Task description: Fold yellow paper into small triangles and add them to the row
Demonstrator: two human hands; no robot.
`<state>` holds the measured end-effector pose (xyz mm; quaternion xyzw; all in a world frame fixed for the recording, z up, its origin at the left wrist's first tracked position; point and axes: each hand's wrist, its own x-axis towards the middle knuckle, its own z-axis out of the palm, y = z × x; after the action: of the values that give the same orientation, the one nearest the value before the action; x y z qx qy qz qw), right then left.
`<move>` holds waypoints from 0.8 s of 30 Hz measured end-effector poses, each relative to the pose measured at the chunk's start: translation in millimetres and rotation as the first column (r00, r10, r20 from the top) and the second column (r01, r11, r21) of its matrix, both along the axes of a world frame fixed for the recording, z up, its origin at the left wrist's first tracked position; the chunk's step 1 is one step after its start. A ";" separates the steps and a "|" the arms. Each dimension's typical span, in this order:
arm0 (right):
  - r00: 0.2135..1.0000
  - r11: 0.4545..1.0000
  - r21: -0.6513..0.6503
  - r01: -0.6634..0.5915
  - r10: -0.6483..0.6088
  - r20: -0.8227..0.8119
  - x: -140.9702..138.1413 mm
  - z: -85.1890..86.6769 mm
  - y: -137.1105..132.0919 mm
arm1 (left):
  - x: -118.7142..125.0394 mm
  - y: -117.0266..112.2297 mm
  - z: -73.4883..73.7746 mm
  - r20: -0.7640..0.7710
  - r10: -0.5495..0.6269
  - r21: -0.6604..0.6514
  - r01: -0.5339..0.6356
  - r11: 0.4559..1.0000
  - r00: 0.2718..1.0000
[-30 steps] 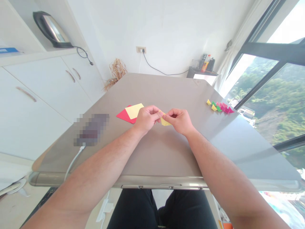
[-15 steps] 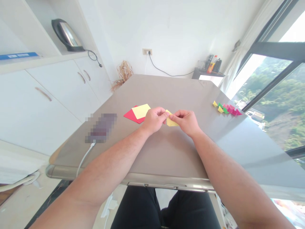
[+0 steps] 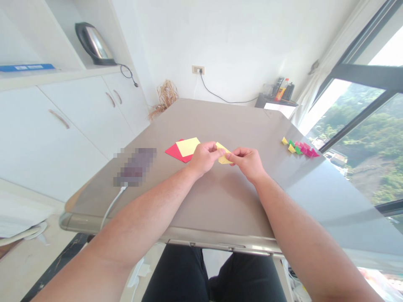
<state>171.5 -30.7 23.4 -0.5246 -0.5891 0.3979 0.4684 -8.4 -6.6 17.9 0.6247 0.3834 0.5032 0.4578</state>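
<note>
Between my two hands is a small folded piece of yellow paper (image 3: 224, 159), pinched from both sides above the table. My left hand (image 3: 204, 158) is closed on its left part, thumb on top. On its right edge, my right hand (image 3: 247, 162) grips with thumb and bent fingers. Just left of my left hand lie flat sheets: pale yellow paper (image 3: 187, 147) on top of red paper (image 3: 174, 151). Parts of the folded paper are hidden by my fingers.
Several small folded paper pieces (image 3: 299, 147) in yellow, green and pink stand at the right of the table (image 3: 201, 201). A blurred-out dark object (image 3: 135, 167) with a white cable (image 3: 111, 205) lies at the left. A kettle (image 3: 96, 44) sits on the shelf.
The yellow paper has turned a little in my fingers, its upper left corner now showing more. My right hand has shifted slightly down its edge. The camera view has moved a little.
</note>
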 end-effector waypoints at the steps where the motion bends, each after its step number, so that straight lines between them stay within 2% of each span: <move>1: 1.000 1.000 0.002 -0.005 0.005 -0.014 0.3 -0.4 0.4 | 0.1 0.9 -0.6 0.031 0.011 -0.004 -0.011 1.000 0.999; 4: 0.998 1.000 0.011 -0.022 0.023 -0.051 2.1 -1.6 1.6 | 0.3 2.3 -1.1 0.088 -0.006 -0.033 0.009 0.999 0.996; 8: 1.000 1.000 0.016 -0.013 0.013 -0.013 2.7 -2.4 1.9 | 0.5 2.2 -0.8 0.040 -0.104 -0.085 0.107 0.991 0.994; 11: 1.000 1.000 0.014 -0.005 0.005 0.003 1.4 -3.7 2.5 | 0.5 3.8 -2.3 0.045 -0.049 -0.089 0.053 0.995 0.998; 14: 0.999 1.000 0.005 -0.013 0.013 -0.050 1.3 -5.2 4.2 | -0.4 7.1 -4.4 0.106 0.005 -0.101 0.005 0.995 0.994; 18: 0.996 0.999 -0.009 -0.035 0.034 -0.088 3.5 -6.0 6.1 | -1.1 9.4 -4.9 0.170 0.034 -0.118 -0.014 0.993 0.985; 24: 0.995 1.000 -0.022 0.016 -0.018 -0.102 5.9 -4.9 6.7 | -0.7 8.5 -1.7 0.190 0.065 -0.146 -0.037 0.989 0.980</move>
<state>177.3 -24.0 18.5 -0.5133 -0.5558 0.4265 0.4958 -9.1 1.9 16.2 0.5284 0.3877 0.5448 0.5231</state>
